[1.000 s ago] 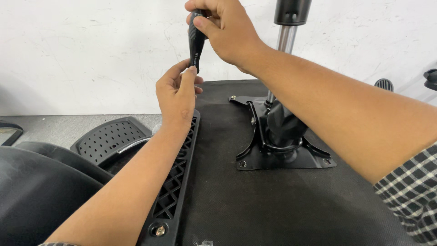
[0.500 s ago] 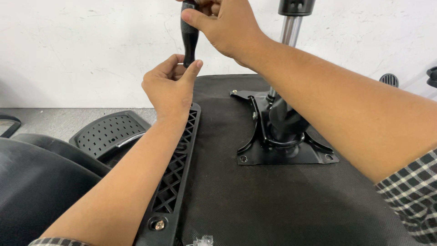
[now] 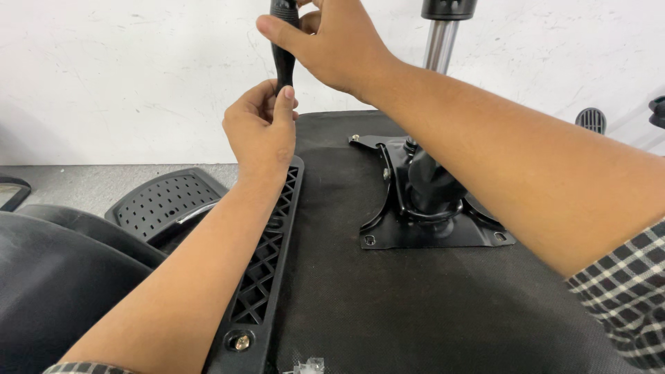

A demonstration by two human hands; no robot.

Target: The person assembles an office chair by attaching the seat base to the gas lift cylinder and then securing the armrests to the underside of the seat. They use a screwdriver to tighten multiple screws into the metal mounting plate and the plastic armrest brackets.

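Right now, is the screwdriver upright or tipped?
Upright: the screwdriver handle stands vertical in the right hand, and the left hand pinches its lower end.

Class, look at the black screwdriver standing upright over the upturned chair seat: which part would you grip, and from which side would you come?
Probably the thick upper part of the black screwdriver handle, coming from the right and above, as the right hand does. The tool stands upright and its handle narrows downward. The left hand already steadies the lower end against the latticed plastic bracket, so the left side is taken.

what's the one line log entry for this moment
right hand: grips screwdriver handle | left hand: steadies its lower end | lattice bracket: on upturned chair seat
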